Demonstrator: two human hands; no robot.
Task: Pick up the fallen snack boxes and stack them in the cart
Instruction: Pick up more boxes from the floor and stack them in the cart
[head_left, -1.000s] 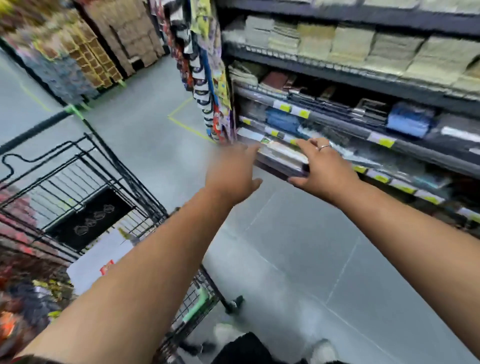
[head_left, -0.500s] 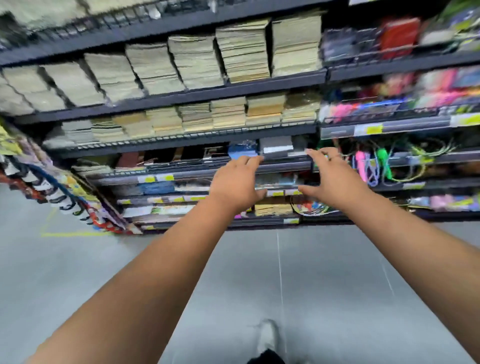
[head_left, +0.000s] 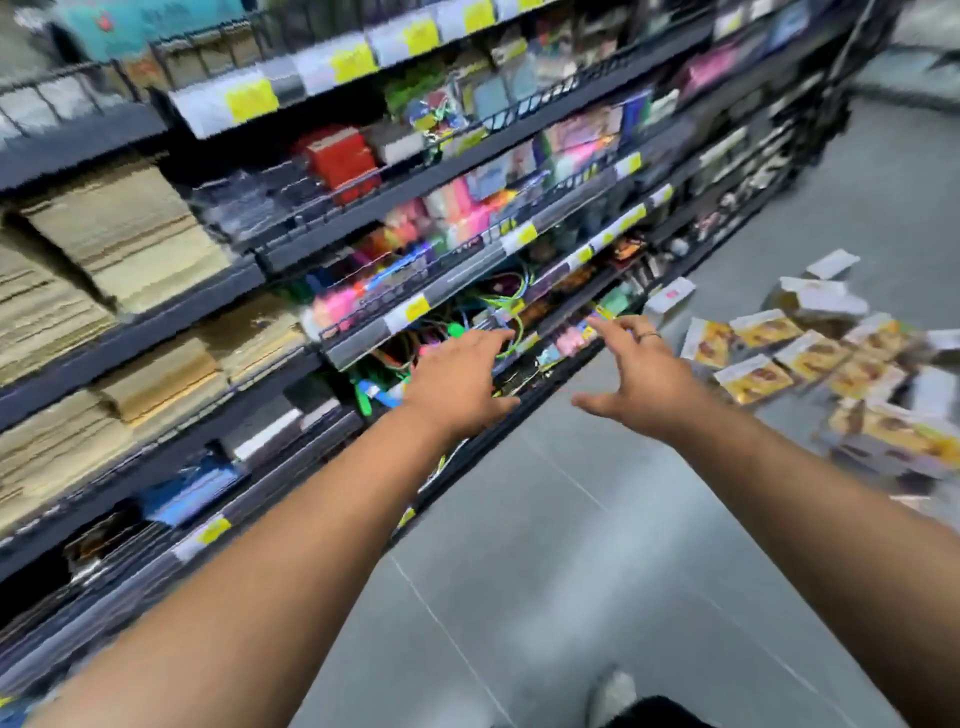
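Several fallen snack boxes (head_left: 810, 358), white and yellow with a food picture, lie scattered on the grey floor at the right. Both my arms stretch forward in mid-air. My left hand (head_left: 457, 382) has its fingers spread loosely and holds nothing. My right hand (head_left: 636, 371), a ring on one finger, is also spread and empty, a short way left of the nearest box. The cart is out of view.
Tall dark store shelves (head_left: 291, 322) run along the left, filled with paper stacks, notebooks and colourful stationery. The grey tiled floor (head_left: 571, 545) stretches ahead and to the right. A white shoe (head_left: 613, 693) shows at the bottom edge.
The view has swung right, away from the cart and along the shelves. The scattered snack boxes have come into sight at the right. Both hands stay raised and empty.
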